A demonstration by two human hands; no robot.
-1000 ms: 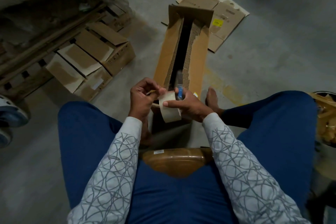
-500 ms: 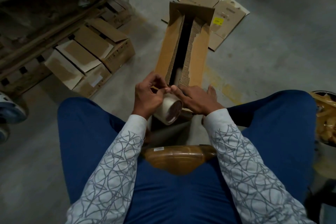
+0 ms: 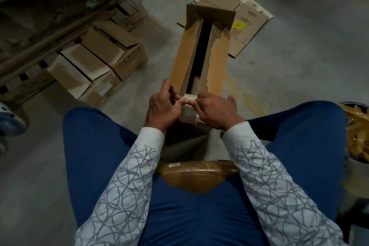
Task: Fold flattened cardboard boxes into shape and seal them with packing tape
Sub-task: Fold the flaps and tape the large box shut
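Left hand (image 3: 161, 110): fingers were curled, with the thumb and forefinger tips pinching at the top edge of the tape roll; the other fingers stood raised above it.
Right hand (image 3: 217, 112): fingers were curled round the roll's right side, and the thumb lay across its top, its tip touching the left hand's fingertips.
Tape roll (image 3: 188, 115): pale and standing on edge, it was held between the two hands, just over the near end of the long box.
Long box (image 3: 179, 62): it ran straight away from the grip along the concrete floor (image 3: 289, 66), with its near end directly below the held roll.
Top flaps (image 3: 216, 66): the two long ones were folded inward but did not meet. A dark gap ran between them, edged by torn corrugation. The end flap (image 3: 209, 12) stood up at the far end.
Flattened cardboard (image 3: 251, 18): it lay flat on the floor beyond the box's far end, ahead and to the right of the grip, and carried a yellow label (image 3: 239, 25).
Open boxes (image 3: 103, 60): a row with raised flaps sat ahead and to the left of the grip, apart from the long box.
Brown wrapped object (image 3: 197, 175): it sat nearer the body than the grip, between the thighs. What it was could not be told.
Bare foot (image 3: 232, 101): it was just right of the right hand, beside the box's near corner.
Bin (image 3: 351, 105): it stood well to the right of the grip, at the frame edge, and held crumpled yellowish scraps.
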